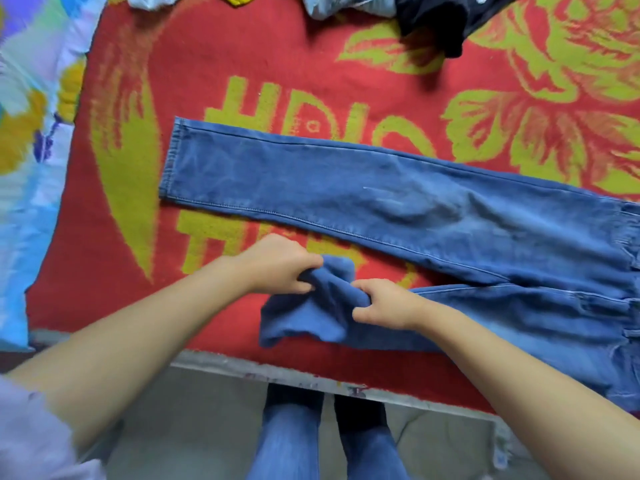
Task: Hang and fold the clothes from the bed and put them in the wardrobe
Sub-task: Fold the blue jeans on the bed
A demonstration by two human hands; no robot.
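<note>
Jeans: long axis left-right; waist right.
Left hand, right hand: both grip bunched near-leg cuff.

**Bed under a red blanket**

The bed carries a red blanket with yellow-green patterns. Blue jeans lie directly on it, one leg flat, the other bunched near the front edge. A dark garment, pale blue clothes and a floral sheet lie at its margins.
</note>
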